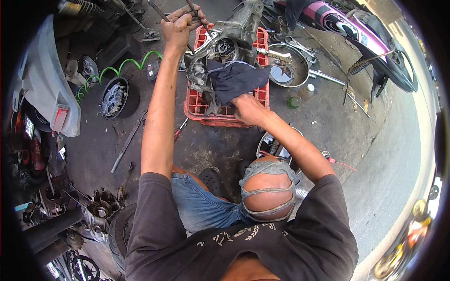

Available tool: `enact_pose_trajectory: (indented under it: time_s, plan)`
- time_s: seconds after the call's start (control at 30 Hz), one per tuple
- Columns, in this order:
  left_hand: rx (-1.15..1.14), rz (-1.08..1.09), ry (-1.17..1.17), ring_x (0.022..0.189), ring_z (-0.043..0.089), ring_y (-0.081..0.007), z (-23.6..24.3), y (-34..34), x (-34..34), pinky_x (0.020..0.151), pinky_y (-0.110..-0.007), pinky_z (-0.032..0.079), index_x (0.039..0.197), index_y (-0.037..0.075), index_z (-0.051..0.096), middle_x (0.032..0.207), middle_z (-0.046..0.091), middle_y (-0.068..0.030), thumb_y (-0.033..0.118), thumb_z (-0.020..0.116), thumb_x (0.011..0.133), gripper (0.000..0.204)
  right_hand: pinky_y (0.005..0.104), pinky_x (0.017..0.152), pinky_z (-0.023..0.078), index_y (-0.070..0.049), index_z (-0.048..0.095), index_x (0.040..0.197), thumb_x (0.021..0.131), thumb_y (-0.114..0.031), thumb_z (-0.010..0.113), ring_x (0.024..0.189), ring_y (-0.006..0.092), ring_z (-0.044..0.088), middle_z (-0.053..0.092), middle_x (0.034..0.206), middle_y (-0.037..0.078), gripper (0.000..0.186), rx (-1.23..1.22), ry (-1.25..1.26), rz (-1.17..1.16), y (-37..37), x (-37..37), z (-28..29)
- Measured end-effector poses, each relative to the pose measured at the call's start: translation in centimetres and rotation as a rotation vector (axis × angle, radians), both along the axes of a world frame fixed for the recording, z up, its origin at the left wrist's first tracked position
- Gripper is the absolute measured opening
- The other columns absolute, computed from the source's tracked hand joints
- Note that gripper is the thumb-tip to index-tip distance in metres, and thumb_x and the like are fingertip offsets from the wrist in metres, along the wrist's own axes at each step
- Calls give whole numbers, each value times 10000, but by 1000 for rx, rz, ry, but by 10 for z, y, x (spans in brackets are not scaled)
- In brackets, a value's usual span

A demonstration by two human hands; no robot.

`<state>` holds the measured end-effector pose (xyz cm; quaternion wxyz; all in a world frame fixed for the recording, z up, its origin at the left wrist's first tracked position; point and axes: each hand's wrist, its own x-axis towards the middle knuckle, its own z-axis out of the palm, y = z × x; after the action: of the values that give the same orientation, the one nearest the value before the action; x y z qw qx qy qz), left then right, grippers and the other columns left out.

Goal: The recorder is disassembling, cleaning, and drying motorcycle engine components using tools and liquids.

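Observation:
My left hand (pixel 183 25) reaches far forward, its fingers closed around a dark, thin rod (pixel 158 10). A second dark rod-like length (pixel 197 14) passes by the same fingers; whether the two are one piece I cannot tell. Below that hand, a greasy metal engine casing (pixel 199 72) rests on an upturned red plastic crate (pixel 191 110), its round opening showing inner parts. My right hand (pixel 248 110) is closed on a dark cloth (pixel 240 80) draped over the casing's near right side. The cloth hides part of the casing, and the right fingertips are partly hidden.
Right of the crate stands a round metal pan (pixel 300 77) with parts, beside a small green bottle (pixel 293 102). To the left are a black bucket (pixel 129 110) with a metal cover and a coiled green hose (pixel 112 69). A long bar (pixel 126 147) lies on the floor.

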<state>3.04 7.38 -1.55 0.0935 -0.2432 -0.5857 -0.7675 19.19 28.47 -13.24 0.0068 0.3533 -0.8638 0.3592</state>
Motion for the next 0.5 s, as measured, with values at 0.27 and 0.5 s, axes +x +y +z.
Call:
enact_pose_trajectory:
  time_s: [0.27,0.5]
  plan:
    - [-7,90,-111,788,681,-291,8,16,10,787,-399,596,1042,-130,602,890,659,-191,-54,389,768,355,441,768,525,-59,728,840,738,-103,644,875,306,688,709,927,165,139,712,161,-365,-13,-46,21]
    - [31,112,-74,733,681,-249,10,12,24,725,-371,601,988,-102,633,845,666,-160,-40,418,789,300,474,777,523,19,695,841,684,-31,625,835,394,673,687,828,219,180,410,133,56,-7,-17,45]
